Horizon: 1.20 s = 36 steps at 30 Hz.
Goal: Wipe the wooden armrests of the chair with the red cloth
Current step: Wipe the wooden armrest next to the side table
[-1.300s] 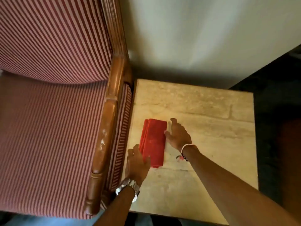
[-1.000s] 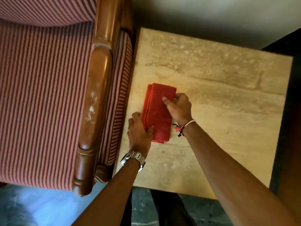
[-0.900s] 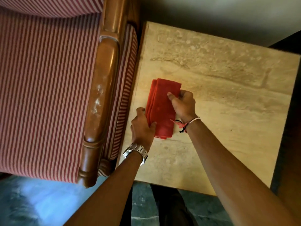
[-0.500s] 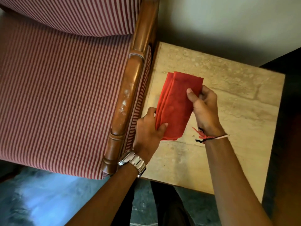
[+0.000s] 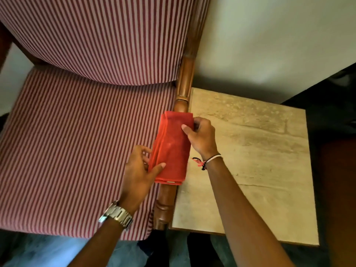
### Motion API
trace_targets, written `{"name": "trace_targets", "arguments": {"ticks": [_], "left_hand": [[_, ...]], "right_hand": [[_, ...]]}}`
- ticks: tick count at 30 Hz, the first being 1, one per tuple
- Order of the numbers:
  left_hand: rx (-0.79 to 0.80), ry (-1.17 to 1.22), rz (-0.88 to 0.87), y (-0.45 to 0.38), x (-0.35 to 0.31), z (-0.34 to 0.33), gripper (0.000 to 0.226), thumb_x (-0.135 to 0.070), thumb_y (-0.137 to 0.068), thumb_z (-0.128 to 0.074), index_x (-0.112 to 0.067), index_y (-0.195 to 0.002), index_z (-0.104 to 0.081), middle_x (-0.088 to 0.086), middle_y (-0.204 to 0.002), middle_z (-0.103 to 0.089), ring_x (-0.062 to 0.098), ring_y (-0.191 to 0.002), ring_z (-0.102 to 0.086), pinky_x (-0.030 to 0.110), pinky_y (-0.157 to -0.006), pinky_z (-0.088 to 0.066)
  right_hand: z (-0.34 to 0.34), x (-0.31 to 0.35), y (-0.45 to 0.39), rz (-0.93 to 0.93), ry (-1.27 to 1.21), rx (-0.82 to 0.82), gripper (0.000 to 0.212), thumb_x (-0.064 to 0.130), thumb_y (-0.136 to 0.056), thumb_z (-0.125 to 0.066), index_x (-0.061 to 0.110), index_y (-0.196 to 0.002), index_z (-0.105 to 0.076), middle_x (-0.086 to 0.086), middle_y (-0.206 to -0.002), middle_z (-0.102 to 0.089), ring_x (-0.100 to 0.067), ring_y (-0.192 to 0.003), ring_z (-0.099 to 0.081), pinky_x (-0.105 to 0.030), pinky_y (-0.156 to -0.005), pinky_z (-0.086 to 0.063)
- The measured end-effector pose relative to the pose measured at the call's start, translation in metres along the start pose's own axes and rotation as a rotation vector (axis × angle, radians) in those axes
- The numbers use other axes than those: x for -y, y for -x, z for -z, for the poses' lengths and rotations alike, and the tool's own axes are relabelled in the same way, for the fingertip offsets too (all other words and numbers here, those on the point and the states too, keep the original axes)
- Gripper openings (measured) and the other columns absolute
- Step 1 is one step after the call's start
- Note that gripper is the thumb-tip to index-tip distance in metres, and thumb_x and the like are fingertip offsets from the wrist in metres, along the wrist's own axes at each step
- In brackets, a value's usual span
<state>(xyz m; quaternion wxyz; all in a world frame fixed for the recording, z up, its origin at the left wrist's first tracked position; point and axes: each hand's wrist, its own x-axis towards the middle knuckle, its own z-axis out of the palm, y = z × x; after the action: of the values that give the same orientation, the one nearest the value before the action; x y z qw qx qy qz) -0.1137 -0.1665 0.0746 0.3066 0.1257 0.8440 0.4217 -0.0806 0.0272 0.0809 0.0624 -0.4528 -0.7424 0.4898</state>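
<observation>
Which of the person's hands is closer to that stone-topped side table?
Right. The right hand grips the red cloth's table-side edge, just over the side table's rim. The left hand holds the cloth's opposite edge, over the striped seat.

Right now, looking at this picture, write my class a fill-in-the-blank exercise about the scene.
1. The folded red cloth lies over the chair's wooden ____.
2. A metal watch sits on the ____ wrist.
3. The chair's upholstery has a ____ pattern.
4. The stone-topped side table stands on the person's ____ side of the chair.

Missing words: armrest; left; striped; right
</observation>
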Motion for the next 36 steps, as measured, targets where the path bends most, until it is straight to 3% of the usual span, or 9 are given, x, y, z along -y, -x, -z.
{"name": "trace_targets", "arguments": {"ticks": [2,4,7,11,14,18,22,29,36], "left_hand": [[0.073,0.029,-0.050,-0.003,0.015,0.000,0.036,-0.027,-0.083,-0.076,-0.024,-0.109,-0.051,0.008,-0.098,-0.060,0.027,-0.085,-0.066,0.044,-0.068,-0.062],[0.068,0.027,-0.146,-0.006,0.032,0.008,0.030,-0.034,-0.089,-0.069,-0.024,-0.112,-0.053,0.001,-0.102,-0.060,0.017,-0.086,-0.065,0.029,-0.066,-0.060],[0.019,-0.154,-0.264,-0.019,0.065,0.028,0.032,-0.042,-0.098,-0.051,-0.023,-0.123,-0.051,-0.002,-0.118,-0.057,0.009,-0.098,-0.058,0.024,-0.075,-0.055],[-0.024,-0.627,-0.356,-0.054,0.108,0.048,0.050,-0.044,-0.102,-0.035,-0.017,-0.143,-0.043,0.010,-0.145,-0.049,0.024,-0.129,-0.051,0.041,-0.105,-0.050],[0.023,-0.856,-0.379,-0.087,0.136,0.051,0.063,-0.047,-0.103,-0.025,-0.013,-0.156,-0.023,0.019,-0.165,-0.021,0.034,-0.153,-0.021,0.050,-0.124,-0.023],[0.111,-0.976,-0.473,-0.122,0.176,0.045,0.069,-0.048,-0.100,-0.013,-0.012,-0.159,-0.009,0.018,-0.167,-0.002,0.033,-0.156,-0.005,0.051,-0.127,-0.014],[0.039,-1.014,-0.530,-0.129,0.196,0.039,0.067,-0.046,-0.102,-0.019,-0.011,-0.159,-0.013,0.018,-0.168,-0.008,0.031,-0.156,-0.009,0.050,-0.126,-0.014],[0.013,-1.000,-0.538,-0.132,0.198,0.036,0.066,-0.047,-0.103,-0.021,-0.010,-0.158,-0.017,0.019,-0.167,-0.013,0.032,-0.155,-0.013,0.053,-0.125,-0.020],[-0.036,-0.995,-0.553,-0.132,0.204,0.033,0.065,-0.046,-0.104,-0.024,-0.012,-0.158,-0.018,0.018,-0.167,-0.016,0.030,-0.155,-0.015,0.052,-0.124,-0.023]], "right_hand": [[-0.006,-0.003,0.012,0.026,0.201,-0.120,0.044,0.023,-0.093,-0.070,0.002,-0.130,-0.063,-0.020,-0.127,-0.065,-0.033,-0.115,-0.064,-0.040,-0.098,-0.051],[-0.013,-0.004,0.028,0.133,0.367,-0.290,0.053,0.029,-0.097,-0.064,0.006,-0.143,-0.050,-0.017,-0.139,-0.052,-0.031,-0.128,-0.052,-0.042,-0.105,-0.047],[-0.037,0.001,0.056,0.322,0.456,-0.462,0.049,0.030,-0.104,-0.050,0.010,-0.148,-0.045,-0.015,-0.149,-0.048,-0.030,-0.137,-0.047,-0.043,-0.112,-0.045],[-0.083,-0.007,0.073,0.277,0.634,-0.269,0.062,0.035,-0.107,-0.042,0.009,-0.161,-0.024,-0.013,-0.170,-0.020,-0.031,-0.158,-0.020,-0.048,-0.128,-0.022],[-0.103,-0.023,0.069,0.247,0.805,-0.189,0.069,0.035,-0.107,-0.038,0.010,-0.163,-0.006,-0.013,-0.172,0.000,-0.030,-0.160,0.000,-0.049,-0.131,-0.009],[-0.103,-0.032,0.041,0.287,0.783,-0.284,0.068,0.034,-0.107,-0.039,0.011,-0.163,-0.009,-0.014,-0.172,-0.005,-0.031,-0.160,-0.006,-0.050,-0.130,-0.016],[-0.092,-0.019,-0.002,0.284,0.719,-0.268,0.067,0.040,-0.108,-0.031,0.013,-0.163,-0.005,-0.013,-0.173,0.001,-0.030,-0.161,0.001,-0.046,-0.131,-0.014],[-0.106,-0.046,0.068,0.275,0.803,-0.269,0.066,0.030,-0.107,-0.035,0.011,-0.163,-0.006,-0.016,-0.172,0.000,-0.033,-0.160,0.000,-0.048,-0.130,-0.016],[-0.091,-0.001,-0.031,0.274,0.878,-0.306,0.068,0.030,-0.104,-0.033,0.011,-0.163,-0.004,-0.019,-0.171,0.000,-0.037,-0.160,-0.001,-0.048,-0.130,-0.016]]}}
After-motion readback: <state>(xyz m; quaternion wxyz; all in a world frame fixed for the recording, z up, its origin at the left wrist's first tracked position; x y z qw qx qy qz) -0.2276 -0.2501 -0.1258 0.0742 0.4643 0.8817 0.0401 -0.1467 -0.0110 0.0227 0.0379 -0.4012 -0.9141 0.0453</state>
